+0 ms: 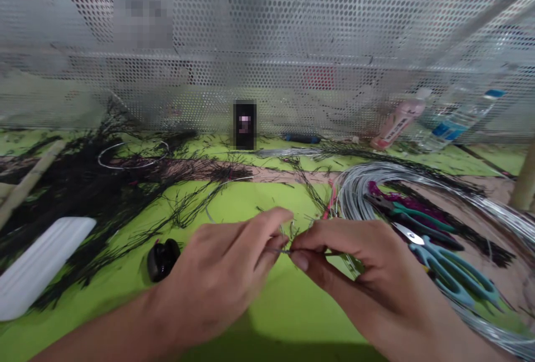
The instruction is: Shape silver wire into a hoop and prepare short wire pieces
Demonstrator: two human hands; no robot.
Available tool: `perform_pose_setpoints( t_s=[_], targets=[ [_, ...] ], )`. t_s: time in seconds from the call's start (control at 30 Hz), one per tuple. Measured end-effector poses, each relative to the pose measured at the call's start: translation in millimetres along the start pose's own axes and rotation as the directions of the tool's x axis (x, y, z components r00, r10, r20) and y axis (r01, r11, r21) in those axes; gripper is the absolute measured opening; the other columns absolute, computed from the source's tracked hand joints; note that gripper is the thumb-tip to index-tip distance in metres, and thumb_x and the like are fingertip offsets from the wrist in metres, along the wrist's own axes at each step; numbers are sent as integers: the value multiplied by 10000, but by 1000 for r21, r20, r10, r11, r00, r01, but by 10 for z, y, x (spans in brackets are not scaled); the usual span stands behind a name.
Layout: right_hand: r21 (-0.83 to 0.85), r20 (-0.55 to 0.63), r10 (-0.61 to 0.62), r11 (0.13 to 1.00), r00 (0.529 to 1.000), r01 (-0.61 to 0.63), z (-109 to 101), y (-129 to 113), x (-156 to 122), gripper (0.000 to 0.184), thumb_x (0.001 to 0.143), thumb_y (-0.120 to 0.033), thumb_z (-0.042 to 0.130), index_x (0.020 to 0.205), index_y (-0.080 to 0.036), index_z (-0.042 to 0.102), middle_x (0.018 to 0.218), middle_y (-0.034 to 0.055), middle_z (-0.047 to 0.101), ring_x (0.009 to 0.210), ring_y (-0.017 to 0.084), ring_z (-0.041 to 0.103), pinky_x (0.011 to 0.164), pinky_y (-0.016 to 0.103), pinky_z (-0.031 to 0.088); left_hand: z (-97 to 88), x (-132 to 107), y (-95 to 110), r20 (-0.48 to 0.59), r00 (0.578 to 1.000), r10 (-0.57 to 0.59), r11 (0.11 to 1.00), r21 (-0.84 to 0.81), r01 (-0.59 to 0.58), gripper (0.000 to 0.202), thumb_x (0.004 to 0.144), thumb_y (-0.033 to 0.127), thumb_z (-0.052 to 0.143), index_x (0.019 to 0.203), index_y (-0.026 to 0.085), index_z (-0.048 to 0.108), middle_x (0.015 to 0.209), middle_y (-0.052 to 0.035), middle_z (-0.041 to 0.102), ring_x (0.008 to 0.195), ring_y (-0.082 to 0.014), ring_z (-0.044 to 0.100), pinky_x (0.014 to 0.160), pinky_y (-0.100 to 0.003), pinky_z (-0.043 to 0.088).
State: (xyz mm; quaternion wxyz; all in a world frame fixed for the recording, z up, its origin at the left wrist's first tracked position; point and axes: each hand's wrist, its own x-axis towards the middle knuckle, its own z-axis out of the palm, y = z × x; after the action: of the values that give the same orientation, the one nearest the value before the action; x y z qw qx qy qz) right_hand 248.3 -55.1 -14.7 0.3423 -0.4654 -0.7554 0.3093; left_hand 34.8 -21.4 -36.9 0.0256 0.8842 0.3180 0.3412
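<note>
- Left hand (217, 278) and right hand (368, 273) low at near edge, fingers (267, 262) of both pinched shut on thin wire (279, 250) held between them, just above desk (251, 195).
- Few black strands caught at pinch, as far as blur allows; bulk of black fibres (83, 184) loose at left, wire coil (359, 184) largely unused at right.
- Open green patch directly ahead; scissors (451, 273) and pliers (401, 211) close beside right hand; perforated panel (292, 44) closing off far side.
</note>
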Motion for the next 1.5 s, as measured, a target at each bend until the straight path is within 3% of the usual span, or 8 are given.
perform_pose_setpoints(
  t_s=[0.23,0.37,0.63,0.73,0.87,1.0,1.17,1.5],
  targets=[
    [-5,-34,-12,1000,999,12,-22,-12,25,177,991,-208,628,875,-277,742,717,-86,710,618,78,604,594,221,418,-165,160,100,173,925,-339,842,-383,380,563,877,208,764,1398,358,613,966,95,843,849,-146,819,696,-145,623],
    [-3,-49,-15,1000,999,15,-39,-26,22,193,997,-231,617,841,-255,728,689,-67,697,583,86,581,561,229,406,-186,148,95,197,888,-416,730,-511,455,603,866,249,779,1421,415,611,949,88,845,771,-152,811,496,-117,569],
    [30,-14,24,999,1000,-23,-42,-9,47,264,1013,-269,580,794,-211,717,692,-33,679,615,104,553,559,244,387,-105,125,84,108,916,-387,745,-549,380,407,877,213,805,1241,388,758,875,80,842,735,-164,809,582,-173,622],
    [56,-32,23,998,999,-21,-50,-13,43,273,1005,-269,578,779,-199,714,664,-32,647,603,104,520,556,245,380,-97,160,60,25,974,-226,803,-562,201,255,898,101,742,985,327,824,861,58,838,733,-143,797,666,-195,624],
    [80,-31,21,997,999,-18,-65,-13,39,253,993,-258,572,801,-197,725,698,-23,675,632,111,554,560,245,386,-163,211,31,0,1000,22,852,-523,-19,317,882,5,652,998,252,811,1023,-12,828,865,-130,792,772,-193,606],
    [14,-25,-1,1000,1000,1,-49,-13,64,244,980,-231,566,794,-193,719,668,-35,647,599,97,505,556,248,358,-243,246,22,175,979,-106,826,-533,185,184,896,116,689,950,247,807,986,11,807,886,-130,765,805,-209,581],
    [-57,-40,-44,997,998,42,-4,-22,53,240,970,-198,567,773,-192,704,637,-48,620,574,81,492,548,244,334,-285,235,-9,442,847,-296,709,-493,505,58,906,268,759,944,299,790,945,65,780,891,-129,721,800,-222,535],
    [-103,-32,-78,992,996,74,13,6,2,232,984,-204,571,798,-225,707,649,-60,656,577,83,541,578,266,348,-237,257,-23,478,822,-309,620,-554,555,65,847,246,829,880,264,775,813,91,753,768,-89,677,707,-164,518]
  ],
)
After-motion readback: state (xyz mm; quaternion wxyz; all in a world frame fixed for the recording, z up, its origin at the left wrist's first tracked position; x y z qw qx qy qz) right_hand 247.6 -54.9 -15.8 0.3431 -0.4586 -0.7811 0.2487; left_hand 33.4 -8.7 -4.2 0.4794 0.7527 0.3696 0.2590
